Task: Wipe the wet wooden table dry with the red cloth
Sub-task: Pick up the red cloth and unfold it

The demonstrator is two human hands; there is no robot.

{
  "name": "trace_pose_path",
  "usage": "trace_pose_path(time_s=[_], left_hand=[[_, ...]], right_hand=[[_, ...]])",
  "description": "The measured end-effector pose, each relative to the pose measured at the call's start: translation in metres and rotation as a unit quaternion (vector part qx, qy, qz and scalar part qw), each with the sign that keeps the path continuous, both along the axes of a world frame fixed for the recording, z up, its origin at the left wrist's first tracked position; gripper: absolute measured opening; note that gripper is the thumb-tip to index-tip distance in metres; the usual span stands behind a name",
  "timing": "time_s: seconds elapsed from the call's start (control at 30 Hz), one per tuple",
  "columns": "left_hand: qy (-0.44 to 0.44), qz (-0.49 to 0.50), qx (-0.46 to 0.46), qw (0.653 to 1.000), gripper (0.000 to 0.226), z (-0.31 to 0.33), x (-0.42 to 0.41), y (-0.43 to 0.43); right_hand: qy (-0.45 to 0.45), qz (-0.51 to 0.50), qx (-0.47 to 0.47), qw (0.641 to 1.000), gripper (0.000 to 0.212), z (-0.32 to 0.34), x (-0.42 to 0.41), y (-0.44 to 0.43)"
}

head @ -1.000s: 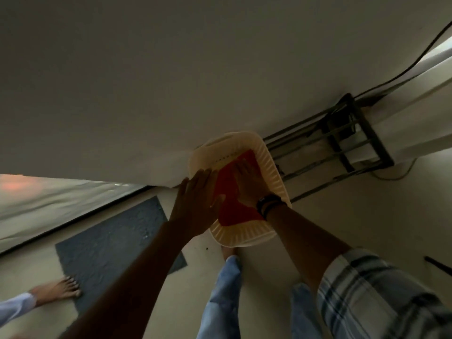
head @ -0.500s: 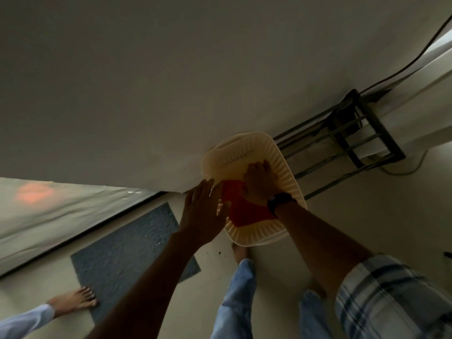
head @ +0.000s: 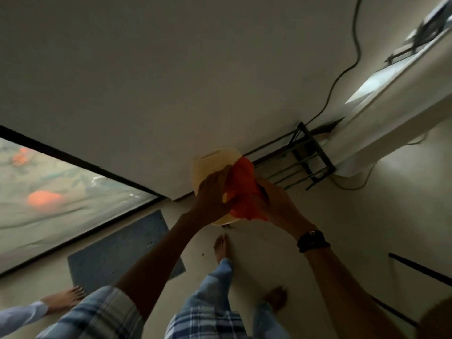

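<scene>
The left hand (head: 212,197) and the right hand (head: 277,203) both grasp the bunched red cloth (head: 241,185), holding it just above the pale basket (head: 210,162) on the floor, probably to carry it to the wet table, which is not visible here.

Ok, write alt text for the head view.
The left hand and right hand grip a bunched red cloth above a cream basket that sits on the floor beside a wall. A blue mat lies to the left.
</scene>
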State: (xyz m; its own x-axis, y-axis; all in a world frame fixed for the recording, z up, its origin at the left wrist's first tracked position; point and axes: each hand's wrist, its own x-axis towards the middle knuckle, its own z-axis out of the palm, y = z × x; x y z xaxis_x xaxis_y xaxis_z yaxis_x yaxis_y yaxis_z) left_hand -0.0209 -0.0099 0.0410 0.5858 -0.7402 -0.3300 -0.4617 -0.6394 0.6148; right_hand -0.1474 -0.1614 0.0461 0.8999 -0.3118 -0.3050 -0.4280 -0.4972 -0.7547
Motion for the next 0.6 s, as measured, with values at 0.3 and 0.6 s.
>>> trace_pose_path(time_s=[0.3,0.6], left_hand=[[0.135,0.086,-0.17,0.972,0.018,0.094,-0.073,-0.049],[0.176,0.144,-0.215,0.95,0.03,0.159,-0.168,-0.097]], right_hand=[[-0.087,-0.07,-0.031,0.993,0.016,0.094,-0.089,-0.05],[-0.116,-0.151,-0.029,0.981,0.019,0.126,-0.189,-0.077]])
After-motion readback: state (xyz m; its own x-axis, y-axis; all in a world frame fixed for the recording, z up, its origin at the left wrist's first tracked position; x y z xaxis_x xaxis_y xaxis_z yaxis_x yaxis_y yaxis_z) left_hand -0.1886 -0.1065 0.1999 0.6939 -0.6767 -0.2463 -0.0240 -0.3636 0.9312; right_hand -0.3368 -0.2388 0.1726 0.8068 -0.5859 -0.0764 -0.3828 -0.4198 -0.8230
